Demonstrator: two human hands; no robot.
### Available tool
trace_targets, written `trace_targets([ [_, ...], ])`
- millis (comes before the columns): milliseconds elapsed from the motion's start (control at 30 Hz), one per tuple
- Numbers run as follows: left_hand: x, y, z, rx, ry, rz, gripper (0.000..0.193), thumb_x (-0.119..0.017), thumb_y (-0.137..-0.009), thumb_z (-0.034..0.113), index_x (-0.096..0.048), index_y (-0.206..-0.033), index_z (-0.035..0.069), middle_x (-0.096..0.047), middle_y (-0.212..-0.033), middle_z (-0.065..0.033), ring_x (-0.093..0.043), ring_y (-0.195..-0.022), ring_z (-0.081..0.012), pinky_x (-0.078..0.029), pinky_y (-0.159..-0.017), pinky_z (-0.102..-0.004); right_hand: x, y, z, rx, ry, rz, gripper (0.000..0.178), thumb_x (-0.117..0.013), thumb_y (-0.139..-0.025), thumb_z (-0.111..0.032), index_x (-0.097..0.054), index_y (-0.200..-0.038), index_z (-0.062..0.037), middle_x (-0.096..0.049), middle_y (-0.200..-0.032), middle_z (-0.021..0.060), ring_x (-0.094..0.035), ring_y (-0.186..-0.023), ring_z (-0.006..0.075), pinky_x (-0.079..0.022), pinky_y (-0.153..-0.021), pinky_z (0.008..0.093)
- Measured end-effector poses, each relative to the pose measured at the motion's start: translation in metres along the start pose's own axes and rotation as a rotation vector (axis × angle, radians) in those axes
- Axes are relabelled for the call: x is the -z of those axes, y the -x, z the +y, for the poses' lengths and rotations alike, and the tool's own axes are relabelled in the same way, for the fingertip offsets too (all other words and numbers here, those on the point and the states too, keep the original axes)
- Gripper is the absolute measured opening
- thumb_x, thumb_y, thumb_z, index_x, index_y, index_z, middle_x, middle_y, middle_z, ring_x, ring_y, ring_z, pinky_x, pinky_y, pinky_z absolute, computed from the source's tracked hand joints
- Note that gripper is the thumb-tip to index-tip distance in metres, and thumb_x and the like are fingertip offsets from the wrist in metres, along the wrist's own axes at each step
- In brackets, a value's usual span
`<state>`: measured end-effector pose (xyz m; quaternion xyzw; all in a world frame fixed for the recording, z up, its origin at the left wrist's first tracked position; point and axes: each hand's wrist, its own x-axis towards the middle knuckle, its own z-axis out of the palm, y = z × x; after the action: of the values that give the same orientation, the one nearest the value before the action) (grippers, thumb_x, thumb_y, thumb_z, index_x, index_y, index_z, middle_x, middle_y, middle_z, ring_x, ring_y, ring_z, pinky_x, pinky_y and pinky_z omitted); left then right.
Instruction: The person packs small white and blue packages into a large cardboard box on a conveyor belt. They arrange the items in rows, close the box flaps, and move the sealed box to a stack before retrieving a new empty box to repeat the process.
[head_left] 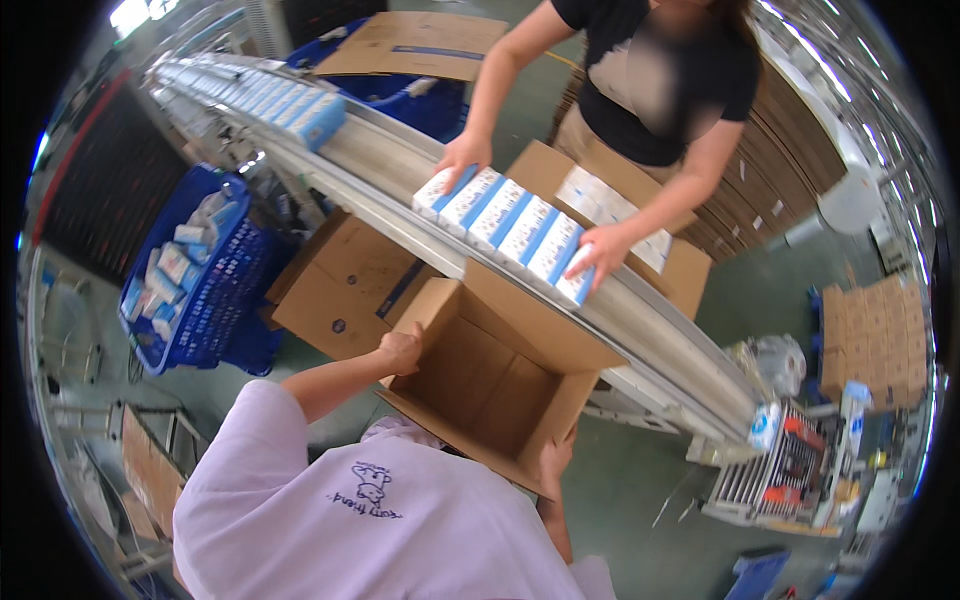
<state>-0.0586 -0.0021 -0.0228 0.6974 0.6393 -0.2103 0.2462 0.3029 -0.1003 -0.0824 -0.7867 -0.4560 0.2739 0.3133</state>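
Packing hall, green floor, head view: conveyor [690,350] set diagonally from ten o'clock to four. Centre: one open-topped cardboard box [490,380], brown, tilted, far edge beside the conveyor's near rail. Left hand [402,350], at the box's nine o'clock: fingers part-curled, gripping the left wall. Right hand [556,460], at the box's five o'clock: fingers against the right wall, holding that side; exact curl cannot be told. On the conveyor, towards one o'clock: one row of white-and-blue packs [527,232], a co-worker's hands [465,157] at both ends. Further packs [275,103] on the conveyor at ten. Nine o'clock: blue basket [208,325], holding loose packs. Between basket and box: second carton [345,285], brown. Twelve o'clock: flattened cardboard [415,42]. Three o'clock: stacked cartons [872,340].
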Motion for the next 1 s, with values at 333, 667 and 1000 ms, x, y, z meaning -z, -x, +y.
trace_targets([
  [333,-0.001,-0.004,0.006,-0.007,-0.11,-0.024,0.104,-0.07,-0.068,0.046,-0.012,-0.131,-0.013,-0.064,-0.089,-0.0143,-0.064,-0.082,-0.0249,-0.051,-0.068,-0.0323,0.005,0.001,0.0,-0.141,-0.06,-0.048,0.067,-0.05,-0.074,-0.004,-0.027,-0.136,-0.0063,-0.047,-0.122,0.0263,-0.046,-0.11,0.0411,-0.038,-0.092,0.042],
  [667,0.007,0.001,0.008,0.004,-0.14,-0.02,0.101,-0.068,-0.071,0.045,-0.012,-0.133,-0.013,-0.064,-0.091,-0.0149,-0.064,-0.084,-0.0251,-0.051,-0.07,-0.0323,-0.001,0.0,0.005,-0.079,0.003,-0.006,0.066,-0.051,-0.073,-0.005,-0.029,-0.135,-0.0062,-0.046,-0.121,0.0271,-0.045,-0.111,0.0424,-0.036,-0.094,0.0435],
  [1000,0.003,-0.003,0.006,0.0,-0.175,-0.027,0.103,-0.068,-0.071,0.046,-0.009,-0.132,-0.014,-0.064,-0.089,-0.0162,-0.064,-0.082,-0.0263,-0.051,-0.068,-0.0339,0.0,0.003,-0.002,-0.116,0.048,0.0,0.066,-0.051,-0.073,-0.007,-0.03,-0.135,-0.0074,-0.048,-0.118,0.026,-0.045,-0.109,0.0409,-0.036,-0.094,0.0438],
])
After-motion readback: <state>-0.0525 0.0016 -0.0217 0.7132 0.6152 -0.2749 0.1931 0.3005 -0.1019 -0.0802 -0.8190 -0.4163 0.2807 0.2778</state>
